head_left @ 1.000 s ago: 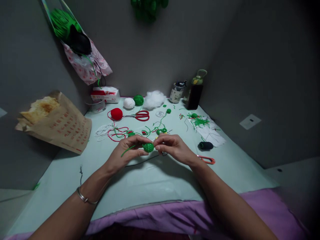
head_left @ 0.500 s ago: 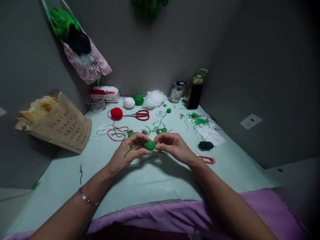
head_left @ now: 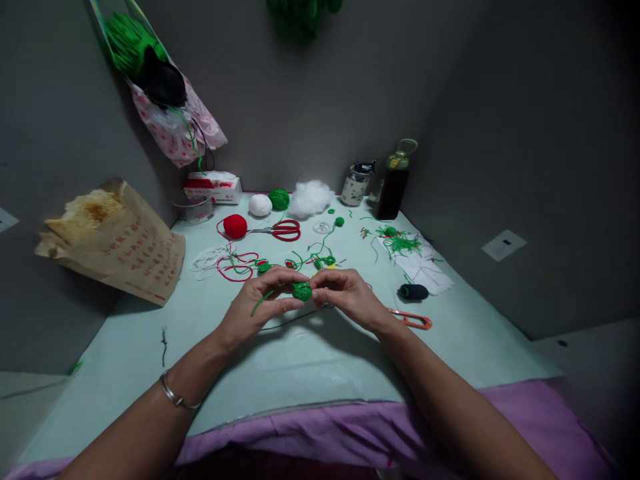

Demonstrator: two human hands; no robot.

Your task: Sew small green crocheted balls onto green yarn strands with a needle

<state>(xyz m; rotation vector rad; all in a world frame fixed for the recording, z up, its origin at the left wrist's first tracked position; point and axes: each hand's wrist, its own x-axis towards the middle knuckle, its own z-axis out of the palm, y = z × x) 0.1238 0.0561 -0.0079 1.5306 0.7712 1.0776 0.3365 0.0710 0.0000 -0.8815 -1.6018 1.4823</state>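
Observation:
Between the thumb and fingers of my left hand [head_left: 260,295] is a small green crocheted ball [head_left: 302,291]. A loose green yarn tail [head_left: 262,303] trails from it across that palm. My right hand [head_left: 347,296] is closed in a pinch against the ball's right side; whatever its fingertips hold is too small to make out. A dark line crosses the top of the ball. Below the hands, a dark thread [head_left: 287,323] runs over the table. Just beyond the fingers lie small green and red crocheted pieces [head_left: 264,267], partly hidden.
Red-handled scissors [head_left: 285,231], a red yarn ball [head_left: 235,227] and white stuffing [head_left: 311,199] lie farther back. At left leans a paper food bag [head_left: 145,257]. To the right are a dark yarn roll [head_left: 414,292], an orange cutter [head_left: 411,319], yarn scraps [head_left: 403,243] and a bottle [head_left: 393,190].
The green ball has turned slightly in my fingers, and the dark line now shows across its top. A bit of yellow shows behind my right hand. The whole view has shifted slightly.

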